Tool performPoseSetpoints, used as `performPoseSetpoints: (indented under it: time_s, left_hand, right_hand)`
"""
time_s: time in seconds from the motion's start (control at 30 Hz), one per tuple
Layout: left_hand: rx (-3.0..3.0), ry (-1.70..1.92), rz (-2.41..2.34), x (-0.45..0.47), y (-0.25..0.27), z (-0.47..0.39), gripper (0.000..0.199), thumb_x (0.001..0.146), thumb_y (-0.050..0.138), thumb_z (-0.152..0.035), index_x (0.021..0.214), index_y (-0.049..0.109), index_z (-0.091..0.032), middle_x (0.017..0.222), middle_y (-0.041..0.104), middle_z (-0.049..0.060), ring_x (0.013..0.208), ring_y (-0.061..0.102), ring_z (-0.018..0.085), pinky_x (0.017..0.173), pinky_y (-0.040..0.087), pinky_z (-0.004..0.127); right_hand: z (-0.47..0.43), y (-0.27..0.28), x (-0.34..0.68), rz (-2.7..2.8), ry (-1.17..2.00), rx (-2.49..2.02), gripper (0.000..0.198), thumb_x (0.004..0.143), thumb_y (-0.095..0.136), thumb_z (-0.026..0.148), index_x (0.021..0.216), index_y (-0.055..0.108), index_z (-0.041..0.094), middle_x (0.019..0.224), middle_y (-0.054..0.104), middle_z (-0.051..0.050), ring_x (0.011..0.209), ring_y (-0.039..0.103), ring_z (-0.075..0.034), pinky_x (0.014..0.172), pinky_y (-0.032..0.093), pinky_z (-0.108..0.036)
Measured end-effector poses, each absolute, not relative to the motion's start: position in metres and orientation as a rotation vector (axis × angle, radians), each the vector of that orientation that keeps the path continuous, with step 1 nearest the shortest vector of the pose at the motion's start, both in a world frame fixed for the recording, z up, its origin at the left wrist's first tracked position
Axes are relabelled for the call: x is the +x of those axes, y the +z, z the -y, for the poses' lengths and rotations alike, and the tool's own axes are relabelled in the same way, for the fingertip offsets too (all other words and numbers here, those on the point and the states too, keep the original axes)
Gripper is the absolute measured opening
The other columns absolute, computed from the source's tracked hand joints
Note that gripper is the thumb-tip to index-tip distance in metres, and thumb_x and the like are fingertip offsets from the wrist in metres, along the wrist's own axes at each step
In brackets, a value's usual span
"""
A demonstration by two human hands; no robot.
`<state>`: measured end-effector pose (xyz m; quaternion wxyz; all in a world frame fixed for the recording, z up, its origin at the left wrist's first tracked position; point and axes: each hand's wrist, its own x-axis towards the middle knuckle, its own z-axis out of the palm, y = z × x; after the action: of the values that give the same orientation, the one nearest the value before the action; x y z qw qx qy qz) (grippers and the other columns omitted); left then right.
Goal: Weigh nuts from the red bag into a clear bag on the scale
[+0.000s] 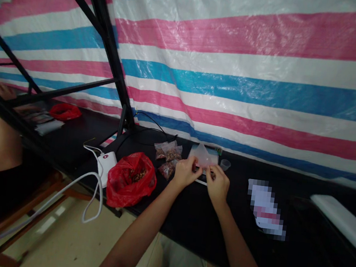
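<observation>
- The left hand (186, 172) is nearly closed, thumb and forefinger brought together at the lower left edge of a small, translucent, whitish plastic bag (202, 154).
- The right hand (217, 183) is also mostly closed, with fingers curled and fingertips pinching the lower right edge of the same bag.
- The bag lies between the hands and just beyond them, its pointed top directed away from the person, above a flat, pale rectangular device (214, 157) resembling a small scale, which sits on the black surface (187, 217).
- Just beside the left hand, to its left, are small clear plastic bags filled with reddish-brown pieces (173, 153), grouped close together.
- Farther left, nearer the person, a crumpled bright red plastic bag (120, 182) stands open, with small brown pieces (138, 175) inside.
- A small clear plastic cup (225, 164) stands near the right hand, on its far right side.
- Beside the red bag is a white rectangular box (101, 173) with a white cable (78, 176); it bears a round red mark, too small to read.
- Right of the right hand, well apart, lies a pale elongated item (266, 210) with a reddish band; it is pixelated, so any writing is illegible.
</observation>
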<state>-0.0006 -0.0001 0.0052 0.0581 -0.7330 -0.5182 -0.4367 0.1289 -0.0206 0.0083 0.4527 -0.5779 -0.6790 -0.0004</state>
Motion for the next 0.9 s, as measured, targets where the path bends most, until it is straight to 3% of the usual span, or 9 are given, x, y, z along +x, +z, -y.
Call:
performPoseSetpoints:
  time_s: [0.23, 0.5, 0.6, 0.73, 0.83, 0.9]
  left_hand:
    - [-2.329, -1.255, 1.474, 0.004, 0.006, 0.002, 0.017, 0.082, 0.047, -0.03, 0.071, 0.051, -0.017, 0.058, 0.055, -0.001, 0.054, 0.054, 0.011, 0.053, 0.037, 0.023]
    - [-2.375, -1.298, 1.297, 0.005, 0.001, 0.004, 0.017, 0.081, 0.044, -0.024, 0.066, 0.05, -0.018, 0.059, 0.053, 0.0, 0.058, 0.052, 0.011, 0.057, 0.038, 0.024]
    - [-2.218, -1.356, 1.323, 0.004, 0.001, 0.005, 0.012, 0.077, 0.047, -0.026, 0.08, 0.055, -0.016, 0.081, 0.061, 0.008, 0.08, 0.056, 0.018, 0.071, 0.041, 0.031]
    - [-2.315, -1.184, 1.232, 0.001, 0.009, 0.007, 0.032, 0.076, 0.046, -0.023, 0.106, 0.053, -0.019, 0.118, 0.054, 0.01, 0.114, 0.045, 0.023, 0.092, 0.034, 0.041]
    - [-2.513, -0.958, 1.096, 0.0, 0.017, 0.009, 0.043, 0.076, 0.043, -0.02, 0.119, 0.047, -0.02, 0.129, 0.047, 0.006, 0.127, 0.033, 0.02, 0.105, 0.022, 0.043]
    - [-2.585, -0.903, 1.086, 0.0, 0.02, 0.009, 0.045, 0.076, 0.042, -0.021, 0.122, 0.045, -0.019, 0.129, 0.048, 0.006, 0.126, 0.034, 0.019, 0.109, 0.015, 0.043]
  right_hand:
    - [0.024, 0.008, 0.129, 1.781, -0.183, -1.38, 0.026, 0.086, 0.044, 0.031, 0.074, 0.062, 0.018, 0.071, 0.062, -0.002, 0.055, 0.053, -0.01, 0.054, 0.034, -0.02]
    - [0.018, 0.008, 0.134, 1.565, 0.0, -1.393, 0.023, 0.082, 0.047, 0.031, 0.074, 0.062, 0.016, 0.067, 0.063, -0.003, 0.049, 0.052, -0.011, 0.054, 0.039, -0.023]
    - [0.013, 0.006, 0.138, 1.472, 0.127, -1.41, 0.023, 0.08, 0.048, 0.034, 0.08, 0.063, 0.016, 0.073, 0.065, -0.005, 0.05, 0.054, -0.012, 0.055, 0.043, -0.025]
    - [0.01, 0.002, 0.137, 1.404, 0.341, -1.338, 0.027, 0.077, 0.052, 0.039, 0.088, 0.063, 0.016, 0.079, 0.066, -0.006, 0.052, 0.058, -0.014, 0.052, 0.047, -0.025]
    - [0.009, 0.002, 0.137, 1.378, 0.464, -1.327, 0.028, 0.076, 0.053, 0.039, 0.088, 0.064, 0.016, 0.073, 0.066, -0.005, 0.048, 0.058, -0.014, 0.05, 0.047, -0.025]
    - [0.009, 0.002, 0.138, 1.372, 0.503, -1.324, 0.029, 0.075, 0.054, 0.039, 0.088, 0.065, 0.016, 0.07, 0.066, -0.005, 0.046, 0.057, -0.013, 0.05, 0.047, -0.025]
